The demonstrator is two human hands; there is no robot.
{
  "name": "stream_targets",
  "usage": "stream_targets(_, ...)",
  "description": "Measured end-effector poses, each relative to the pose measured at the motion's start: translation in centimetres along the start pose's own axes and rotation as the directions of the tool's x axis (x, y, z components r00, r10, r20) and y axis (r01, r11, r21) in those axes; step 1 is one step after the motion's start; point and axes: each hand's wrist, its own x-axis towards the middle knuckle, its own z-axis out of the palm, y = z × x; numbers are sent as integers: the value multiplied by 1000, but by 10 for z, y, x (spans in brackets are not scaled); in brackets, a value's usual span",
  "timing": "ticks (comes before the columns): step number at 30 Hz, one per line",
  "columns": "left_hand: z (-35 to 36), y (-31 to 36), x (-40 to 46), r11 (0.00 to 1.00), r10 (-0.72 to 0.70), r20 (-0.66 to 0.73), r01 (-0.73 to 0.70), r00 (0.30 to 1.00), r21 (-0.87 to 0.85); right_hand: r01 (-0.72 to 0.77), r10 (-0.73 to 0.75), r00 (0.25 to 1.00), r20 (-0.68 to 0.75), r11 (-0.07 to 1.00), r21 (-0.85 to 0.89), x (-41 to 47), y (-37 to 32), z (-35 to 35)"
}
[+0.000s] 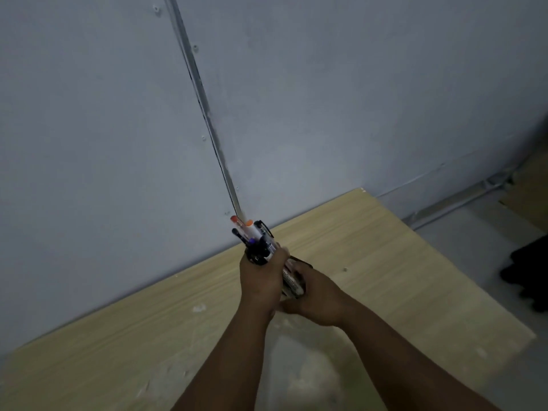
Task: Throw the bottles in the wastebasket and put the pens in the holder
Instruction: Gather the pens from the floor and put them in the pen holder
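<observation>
Gripping a bundle of pens (254, 239), the left hand (261, 277) is closing its fingers around the shafts, orange and black caps sticking up toward the grey wall (103, 114). Just right, the right hand (315, 298) is wrapping around a dark holder (295, 281), which is taking the pens' lower ends. Both are hovering above the pale wooden worktop (400, 262).

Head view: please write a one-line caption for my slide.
Both hands, left hand and right hand, grip a bundle of pens above a wooden table by a grey wall.
</observation>
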Motion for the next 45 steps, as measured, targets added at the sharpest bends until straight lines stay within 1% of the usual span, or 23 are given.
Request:
stream_targets(3,8,-7,3,998,28,-15,-27,999,53,51,-51,998,-43,999,-2,10,10,4)
stream_targets(6,18,-15,9,992,57,-64,-50,996,115,82,-86,995,-59,994,-74,29,20,4)
stream_targets(7,23,-17,12,989,74,-83,-62,994,137,91,-99,993,-66,989,-118,37,24,2)
stream_targets(8,28,-20,15,984,94,-100,-78,991,157,97,-116,990,-80,974,-203,44,27,0)
stream_targets(10,38,-27,19,975,128,-132,-100,983,199,71,-142,981,-134,899,-433,56,33,-5)
stream_targets(11,43,-30,20,971,138,-137,-107,981,214,53,-148,977,-150,861,-505,62,37,-7)
stream_targets(13,52,-40,22,970,133,-133,-101,982,221,46,-158,974,-160,836,-547,70,50,-9)
stream_targets(17,62,-61,20,976,89,-144,-57,986,212,68,-152,979,-136,872,-485,76,82,-12)
stream_targets(21,69,-72,15,968,56,-130,-22,990,250,124,-162,985,-54,896,-427,81,99,-21)
stream_targets(23,70,-76,16,962,42,-160,3,986,274,143,-151,988,13,902,-407,86,105,-26)
stream_targets(25,72,-78,17,965,35,-217,24,975,262,166,-159,986,52,903,-397,91,107,-30)
stream_targets(29,77,-78,20,970,56,-360,35,931,242,224,-230,972,44,863,-452,98,102,-32)
stream_targets(32,78,-77,21,977,82,-440,14,894,211,245,-282,959,0,834,-495,99,98,-34)
stream_targets(35,78,-78,23,981,97,-477,-4,873,194,221,-269,962,-47,867,-446,97,94,-34)
stream_targets(38,75,-82,27,981,94,-482,1,871,193,187,-193,981,11,932,-309,99,92,-34)
stream_targets(41,72,-90,32,976,72,-455,32,888,217,181,-179,983,29,953,-243,105,98,-34)
stream_targets(43,67,-98,33,952,81,-389,44,918,303,198,-200,980,17,947,-253,107,103,-33)
stream_targets(45,60,-111,33,908,99,-289,32,952,417,232,-244,970,-17,940,-250,106,110,-31)
